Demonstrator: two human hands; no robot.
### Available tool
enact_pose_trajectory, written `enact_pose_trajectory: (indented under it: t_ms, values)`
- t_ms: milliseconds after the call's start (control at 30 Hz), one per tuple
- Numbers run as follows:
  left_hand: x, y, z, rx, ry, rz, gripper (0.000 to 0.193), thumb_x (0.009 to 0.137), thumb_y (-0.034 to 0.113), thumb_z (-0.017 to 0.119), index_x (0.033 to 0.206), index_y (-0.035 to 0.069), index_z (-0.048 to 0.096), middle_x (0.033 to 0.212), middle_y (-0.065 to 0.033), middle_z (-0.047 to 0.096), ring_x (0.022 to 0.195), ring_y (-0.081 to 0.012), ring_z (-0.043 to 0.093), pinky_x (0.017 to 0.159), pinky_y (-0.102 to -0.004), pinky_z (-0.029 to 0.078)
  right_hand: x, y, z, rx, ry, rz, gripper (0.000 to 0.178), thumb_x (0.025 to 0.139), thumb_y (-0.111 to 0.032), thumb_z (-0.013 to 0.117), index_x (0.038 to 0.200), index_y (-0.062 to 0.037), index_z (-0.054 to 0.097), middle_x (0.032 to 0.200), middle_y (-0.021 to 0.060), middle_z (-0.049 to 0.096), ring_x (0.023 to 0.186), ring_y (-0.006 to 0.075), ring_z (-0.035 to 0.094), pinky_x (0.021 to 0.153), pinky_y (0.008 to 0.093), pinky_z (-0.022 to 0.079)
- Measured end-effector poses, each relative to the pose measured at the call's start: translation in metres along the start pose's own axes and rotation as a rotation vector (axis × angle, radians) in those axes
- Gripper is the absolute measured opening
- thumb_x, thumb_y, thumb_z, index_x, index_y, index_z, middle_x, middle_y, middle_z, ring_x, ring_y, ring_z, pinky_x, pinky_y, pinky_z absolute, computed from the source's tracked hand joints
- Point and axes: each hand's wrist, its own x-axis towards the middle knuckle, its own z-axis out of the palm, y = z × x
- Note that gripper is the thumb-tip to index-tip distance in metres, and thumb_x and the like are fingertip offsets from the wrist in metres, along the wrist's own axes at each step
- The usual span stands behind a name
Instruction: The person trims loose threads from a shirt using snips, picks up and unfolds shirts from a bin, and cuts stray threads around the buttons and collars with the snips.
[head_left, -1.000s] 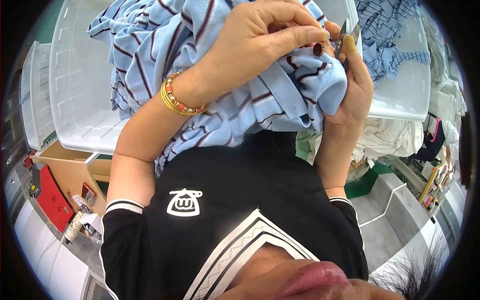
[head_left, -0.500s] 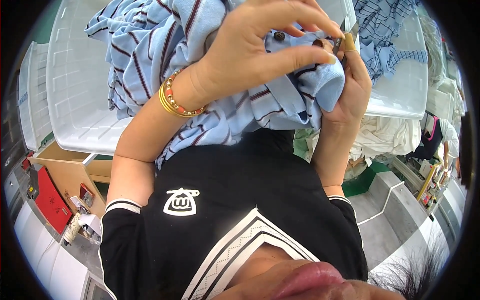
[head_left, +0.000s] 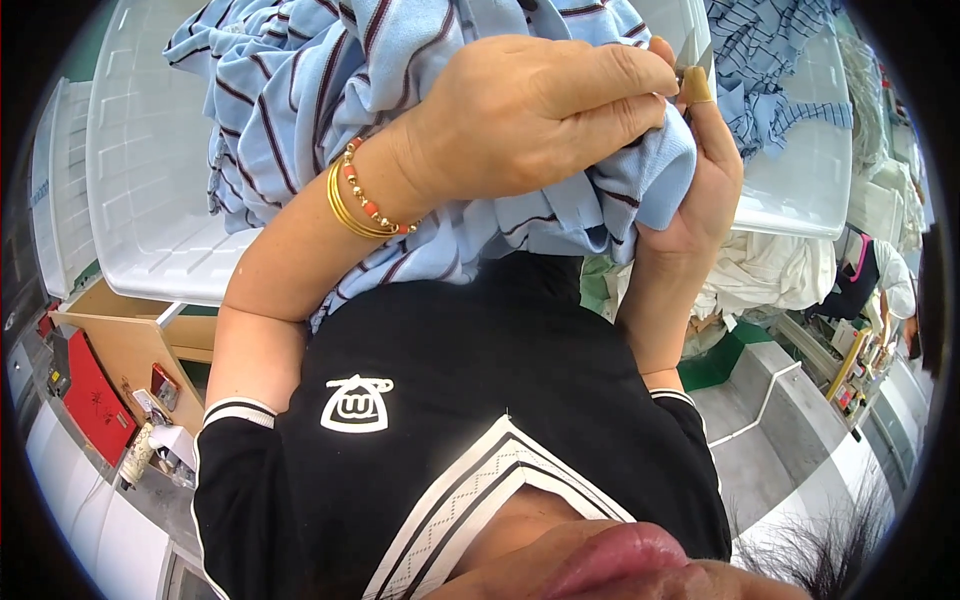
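A light-blue knit shirt with dark stripes lies bunched in front of me, and part of it drapes over my right palm. My left hand, wearing beads and gold bangles on the wrist, is closed in a pinch at the shirt's edge; its fingertips partly cover what they grip. Close beside them, my right hand is closed around small thread snips, their pointed metal blades facing up. A tan finger cover sits on one right fingertip. The snips' handle is mostly hidden.
A white translucent plastic bin stands under the shirt. Another bin at the right holds blue striped cloth. White fabric is heaped below it. A wooden cabinet stands at left, and another person is at far right.
My left fingers, spread apart before, have closed together at the shirt's edge beside the snips. They now cover the buttons that showed. My right hand has barely moved.
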Motion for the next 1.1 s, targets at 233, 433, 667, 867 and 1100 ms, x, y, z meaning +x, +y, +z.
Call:
enact_pose_trajectory:
  t_ms: [233, 433, 667, 867, 1100]
  values:
    - [0.003, -0.045, 0.012, -0.092, 0.200, 0.318, 0.012, 0.088, 0.002, 0.063, 0.099, -0.002, 0.065, 0.102, -0.0147, 0.058, 0.088, -0.0210, 0.064, 0.077, -0.0266, 0.051, -0.003, 0.008, 0.003, 0.001, -0.002, -0.029, 0.040, 0.101, -0.022, 0.034, 0.124, 0.0077, 0.050, 0.092, 0.0150, 0.061, 0.082, 0.0217, 0.062, 0.075, 0.0324, 0.053]
    - [-0.001, -0.023, 0.003, -0.714, 0.181, -0.129, 0.015, 0.097, 0.008, 0.053, 0.106, -0.004, 0.057, 0.105, -0.0081, 0.055, 0.084, -0.0085, 0.057, 0.071, -0.0208, 0.047, -0.005, 0.007, 0.002, -0.266, -0.006, -0.161, 0.040, 0.102, -0.025, 0.038, 0.121, 0.0069, 0.052, 0.082, 0.0119, 0.060, 0.073, 0.0180, 0.059, 0.066, 0.0283, 0.050]
    - [0.015, -0.004, -0.018, -0.458, -0.125, -0.432, 0.031, 0.089, 0.020, 0.069, 0.110, -0.002, 0.062, 0.095, -0.0079, 0.059, 0.082, -0.0115, 0.058, 0.069, -0.0237, 0.048, -0.006, 0.005, -0.004, -0.588, -0.134, -0.378, 0.036, 0.102, -0.023, 0.038, 0.121, 0.0039, 0.052, 0.076, 0.0041, 0.057, 0.065, 0.0078, 0.050, 0.059, 0.0196, 0.038]
    - [0.019, 0.012, -0.023, -0.490, -0.293, -0.636, 0.006, 0.085, -0.001, 0.064, 0.090, -0.001, 0.067, 0.104, -0.0060, 0.065, 0.085, -0.0117, 0.064, 0.074, -0.0221, 0.053, -0.013, 0.006, 0.005, -1.018, -0.100, -0.679, 0.036, 0.102, -0.022, 0.038, 0.123, 0.0052, 0.048, 0.073, 0.0027, 0.054, 0.064, 0.0056, 0.043, 0.057, 0.0192, 0.031]
    - [0.013, 0.012, -0.016, -0.801, -0.125, -0.874, 0.012, 0.094, 0.008, 0.059, 0.102, -0.001, 0.063, 0.099, -0.0025, 0.064, 0.094, -0.0073, 0.059, 0.084, -0.0191, 0.045, -0.012, 0.004, 0.004, -0.918, -0.110, -0.595, 0.033, 0.101, -0.020, 0.041, 0.123, 0.0036, 0.050, 0.074, 0.0022, 0.054, 0.064, 0.0046, 0.043, 0.058, 0.0183, 0.030]
